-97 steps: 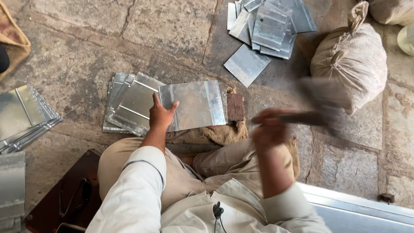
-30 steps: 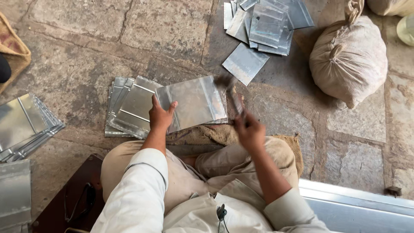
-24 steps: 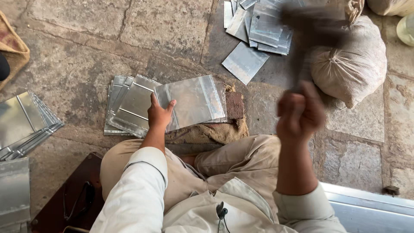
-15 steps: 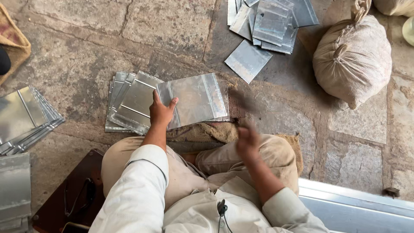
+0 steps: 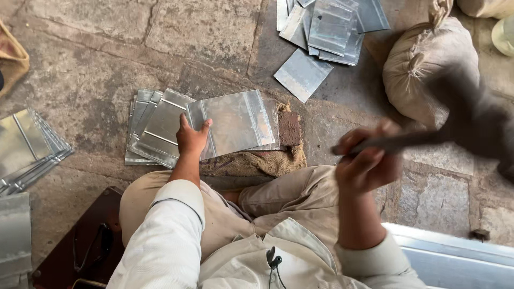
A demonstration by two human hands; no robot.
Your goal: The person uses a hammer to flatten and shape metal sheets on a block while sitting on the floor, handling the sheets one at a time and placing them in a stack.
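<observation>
I sit on a stone floor. My left hand (image 5: 191,138) presses flat on the left edge of a square metal sheet (image 5: 239,121), which lies over a dark iron block (image 5: 289,128) on burlap padding (image 5: 257,163). My right hand (image 5: 367,160) is raised at the right and grips the handle of a hammer (image 5: 471,126). The hammer's head is blurred by motion and hangs to the right, well away from the sheet.
A stack of similar sheets (image 5: 151,128) lies left of the block. Several loose sheets (image 5: 329,27) lie at the top. A tied cloth sack (image 5: 425,67) stands at the right. More sheets (image 5: 27,147) lie at the far left, and a metal panel (image 5: 455,259) is at bottom right.
My right hand has swung the hammer down onto the sheet and up again several times; now it is raised to the right. My left hand has stayed on the sheet.
</observation>
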